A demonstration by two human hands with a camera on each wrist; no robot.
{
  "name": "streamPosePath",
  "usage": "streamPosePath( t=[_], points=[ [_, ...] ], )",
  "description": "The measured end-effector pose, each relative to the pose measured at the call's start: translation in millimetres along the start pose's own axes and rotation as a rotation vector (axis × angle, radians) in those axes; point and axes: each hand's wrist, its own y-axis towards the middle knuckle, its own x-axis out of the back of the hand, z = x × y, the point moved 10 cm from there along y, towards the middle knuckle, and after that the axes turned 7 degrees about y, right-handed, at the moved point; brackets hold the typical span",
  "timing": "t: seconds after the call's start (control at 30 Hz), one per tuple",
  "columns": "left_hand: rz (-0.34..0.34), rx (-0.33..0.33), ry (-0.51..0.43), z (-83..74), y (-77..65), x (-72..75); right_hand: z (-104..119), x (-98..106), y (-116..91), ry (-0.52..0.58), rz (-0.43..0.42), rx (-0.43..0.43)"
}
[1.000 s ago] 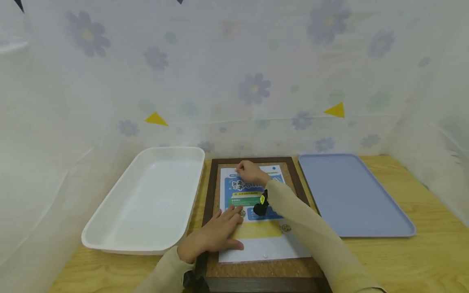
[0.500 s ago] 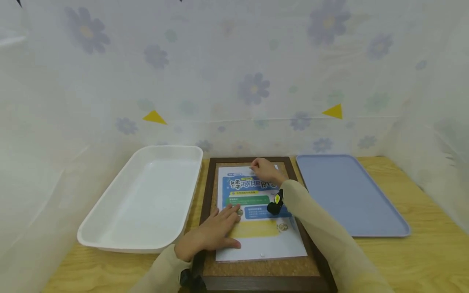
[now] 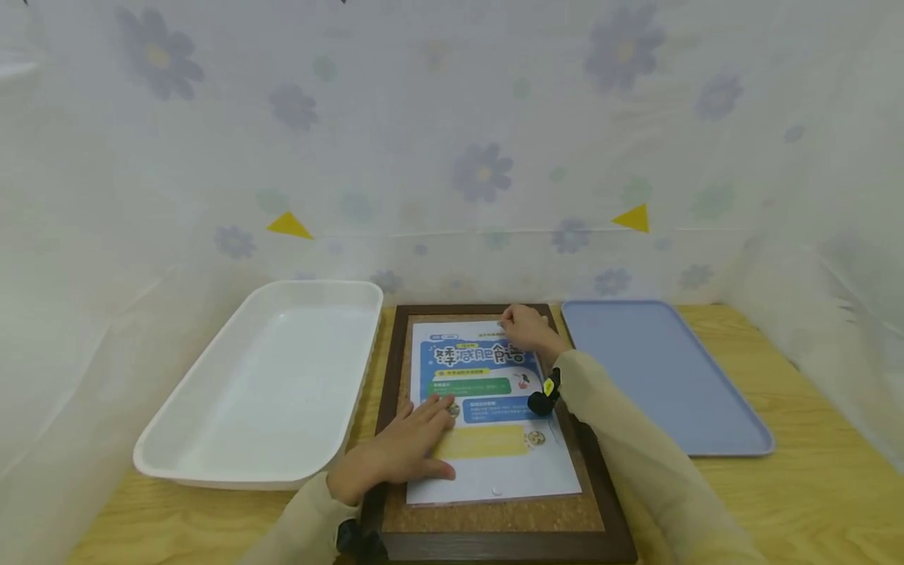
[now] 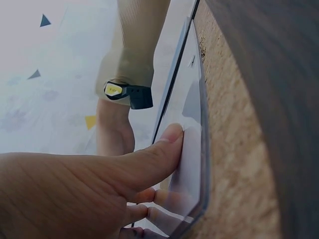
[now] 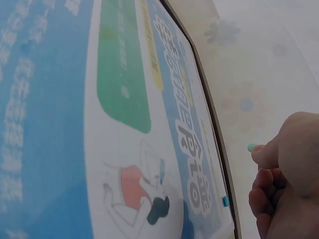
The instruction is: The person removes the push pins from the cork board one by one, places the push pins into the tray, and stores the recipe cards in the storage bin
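A printed poster in a clear plastic cover lies on a cork board with a dark wooden frame. My left hand rests on its lower left side with fingers spread. In the left wrist view the left thumb presses on the cover beside its thick clear edge. At the poster's upper right corner is my right hand, fingers curled. The right wrist view shows it pinching a small teal piece at the thumb tip; its exact kind cannot be told. A small blue spot shows near the poster's corner.
A deep white tray stands on the wooden table left of the board. To the right lies a flat blue-purple tray. Behind them hangs a pale flowered curtain with yellow triangles on it.
My right hand has moved right along the poster's top edge, from its upper left part to the upper right corner, uncovering the title. The left hand stays on the poster.
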Motion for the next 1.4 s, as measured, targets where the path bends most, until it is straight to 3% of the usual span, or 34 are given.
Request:
streamPosePath(
  t=[0.23, 0.47, 0.77, 1.0, 1.2, 1.4],
  points=[
    [-0.002, -0.014, -0.017, -2.0, -2.2, 0.8, -15, 11, -6, 0.055, 0.021, -0.004],
    [-0.013, -0.020, -0.016, -0.1, -0.2, 0.8, -34, 31, -3, 0.076, -0.051, 0.040],
    [-0.012, -0.002, -0.018, 4.5, -0.9, -3.8, -74, 53, -11, 0.078, -0.074, 0.015],
    [-0.009, -0.015, -0.010, 4.0, -0.3, -7.0, -110, 57, -20, 0.142, -0.042, -0.037],
    [-0.010, -0.014, -0.011, 4.6, 0.5, -7.9, -121, 59, -25, 0.175, -0.012, -0.040],
    [-0.011, -0.010, -0.014, 3.7, -0.7, -6.9, -127, 62, -26, 0.137, -0.043, -0.030]
  ],
)
